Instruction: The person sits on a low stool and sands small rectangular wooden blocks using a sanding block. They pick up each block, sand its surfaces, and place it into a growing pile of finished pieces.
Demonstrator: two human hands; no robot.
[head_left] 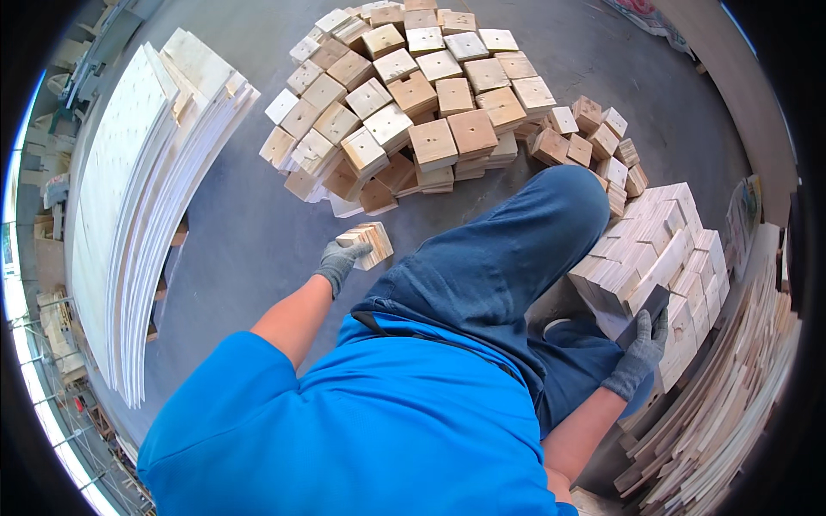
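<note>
My left hand [338, 262], in a grey knit glove, is closed on a small stack of square wooden pieces [373, 243] with layered edges. It holds the stack over the grey floor, left of my bent knee. My right hand [642, 353], gloved alike, grips a dark, flat, rectangular thing [652, 306] whose kind I cannot make out. This thing is against or just in front of a tight stack of pale wooden pieces [641, 249]; whether they touch is unclear.
A large heap of square wooden blocks [452, 95], several with small holes, lies ahead. Smaller blocks [594, 142] lie loosely to its right. Large plywood sheets [129, 198] are stacked at the left. Long thin wood strips [723, 404] lie at the lower right.
</note>
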